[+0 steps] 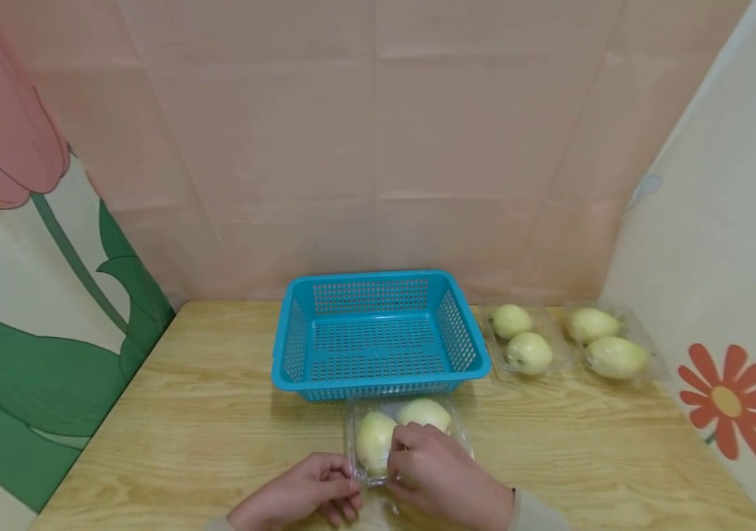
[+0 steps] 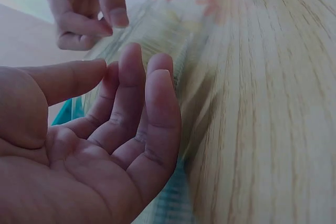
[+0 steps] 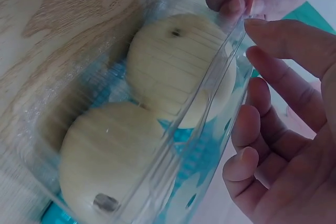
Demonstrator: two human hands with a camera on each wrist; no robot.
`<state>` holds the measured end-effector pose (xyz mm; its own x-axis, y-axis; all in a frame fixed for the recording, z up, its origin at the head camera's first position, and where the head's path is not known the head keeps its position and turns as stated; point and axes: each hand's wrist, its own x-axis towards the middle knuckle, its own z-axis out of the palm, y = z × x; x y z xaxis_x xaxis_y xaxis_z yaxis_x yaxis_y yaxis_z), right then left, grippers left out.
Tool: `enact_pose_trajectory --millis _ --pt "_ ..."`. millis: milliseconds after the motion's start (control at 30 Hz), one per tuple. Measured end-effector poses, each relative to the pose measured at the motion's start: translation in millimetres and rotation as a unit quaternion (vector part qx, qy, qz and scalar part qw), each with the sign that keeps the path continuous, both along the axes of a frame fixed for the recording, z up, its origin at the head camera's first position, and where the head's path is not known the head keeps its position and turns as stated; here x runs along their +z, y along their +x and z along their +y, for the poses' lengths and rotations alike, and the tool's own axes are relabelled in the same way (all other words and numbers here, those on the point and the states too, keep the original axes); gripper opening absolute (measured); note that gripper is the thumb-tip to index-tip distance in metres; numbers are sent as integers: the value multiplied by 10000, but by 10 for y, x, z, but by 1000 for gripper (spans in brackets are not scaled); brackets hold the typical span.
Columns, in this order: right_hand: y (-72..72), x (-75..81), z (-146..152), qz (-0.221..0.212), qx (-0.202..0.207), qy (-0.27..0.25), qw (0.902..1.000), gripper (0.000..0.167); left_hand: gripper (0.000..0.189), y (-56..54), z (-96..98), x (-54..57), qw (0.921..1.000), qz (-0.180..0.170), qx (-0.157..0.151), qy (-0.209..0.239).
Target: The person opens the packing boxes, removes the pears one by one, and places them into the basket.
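A clear container with two pears sits at lower centre on the desk. At its corner, the left hand bends its fingers, whether pinching I cannot tell; the right hand, half-open and grasping nothing, meets its near edge.

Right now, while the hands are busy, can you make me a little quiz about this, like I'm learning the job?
1. How many pale fruits show in the head view?
2. True or false: the blue basket has fruit in it.
3. Which clear box are the left hand and right hand at?
A: the one in front of the basket
B: the one farthest right

Key: 1. Six. 2. False; no fruit shows inside. 3. A.
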<state>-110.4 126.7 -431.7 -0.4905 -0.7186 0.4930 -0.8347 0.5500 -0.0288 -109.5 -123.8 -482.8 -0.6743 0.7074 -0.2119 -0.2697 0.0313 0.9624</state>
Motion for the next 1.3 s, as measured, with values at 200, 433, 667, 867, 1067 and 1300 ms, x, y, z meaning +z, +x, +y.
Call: enact_pose_trajectory --millis 200,433,667,867,1067,1300 --pt "9 7 -64 -5 -119 128 9998 32 38 -28 -7 -13 9998 -108 -175 44" --pt "-5 7 -167 -120 -112 184 9997 25 40 -43 -36 13 9990 -311 -298 65" --pt "6 19 -241 229 -102 376 9990 23 30 -40 -67 -11 9985 -420 -306 182" --pt "0 -16 -277 514 -163 416 9977 22 26 -39 -68 -3 9995 -278 -11 132" --pt "9 -27 -312 889 -224 441 9948 19 34 -23 -46 -2 9995 -235 140 131" --pt "47 -57 -345 1611 -178 511 9855 15 31 -11 -45 0 9991 -214 345 104"
